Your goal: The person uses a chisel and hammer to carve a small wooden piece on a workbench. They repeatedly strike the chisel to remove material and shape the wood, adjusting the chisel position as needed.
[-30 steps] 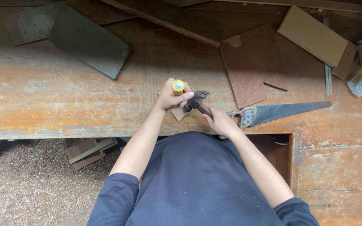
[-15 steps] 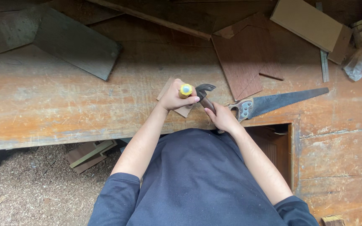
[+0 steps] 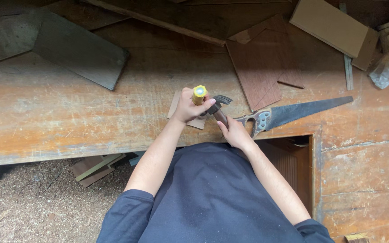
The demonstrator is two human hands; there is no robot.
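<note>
My left hand [image 3: 188, 107] grips a tool with a yellow handle [image 3: 199, 95], held upright on a small thin wood piece [image 3: 197, 121] lying on the worn wooden workbench [image 3: 68, 121]. My right hand [image 3: 234, 133] holds the wooden handle of a claw hammer [image 3: 218, 108], whose dark head sits right beside the yellow handle's top. Both hands are close together near the bench's front edge.
A hand saw [image 3: 293, 112] lies just right of my right hand, blade pointing right. A reddish board [image 3: 262, 72] lies behind it, a grey board [image 3: 77, 54] at the far left, a tan board [image 3: 334, 29] at the top right. Scrap wood [image 3: 95, 166] lies on the sawdust floor.
The view has shifted slightly. The hammer head has swung closer to the yellow handle's top. My left hand keeps the tool in the same spot on the small wood piece.
</note>
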